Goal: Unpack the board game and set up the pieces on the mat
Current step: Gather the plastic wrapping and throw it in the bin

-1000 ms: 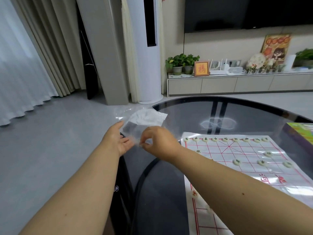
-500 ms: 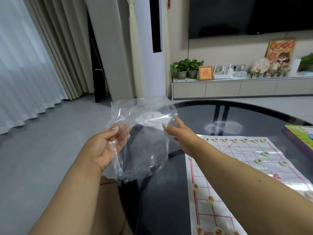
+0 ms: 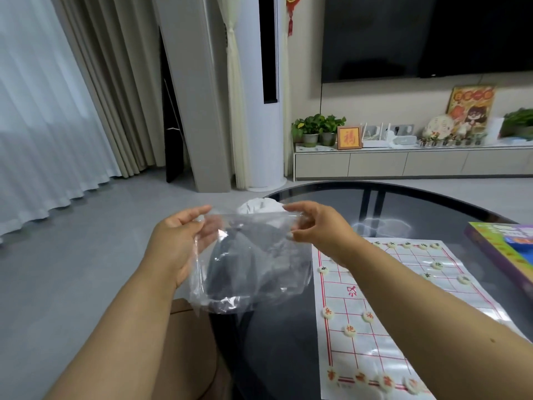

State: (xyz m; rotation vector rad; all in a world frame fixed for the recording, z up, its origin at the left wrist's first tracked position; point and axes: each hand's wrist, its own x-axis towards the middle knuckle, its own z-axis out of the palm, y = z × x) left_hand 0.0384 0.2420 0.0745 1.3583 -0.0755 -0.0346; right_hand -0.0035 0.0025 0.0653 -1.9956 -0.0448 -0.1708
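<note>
Left hand (image 3: 178, 243) and right hand (image 3: 320, 226), held apart, pinch a clear, crinkled plastic bag (image 3: 253, 264) (apparently empty) stretched between them.

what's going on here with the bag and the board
A person is holding a clear plastic bag up by its top edge, the left hand on one side and the right hand on the other, over the near edge of a dark glass table. The bag looks empty. To the right, the game mat lies flat on the table with round pieces already set out on it, and the game box sits past its far side.
</note>
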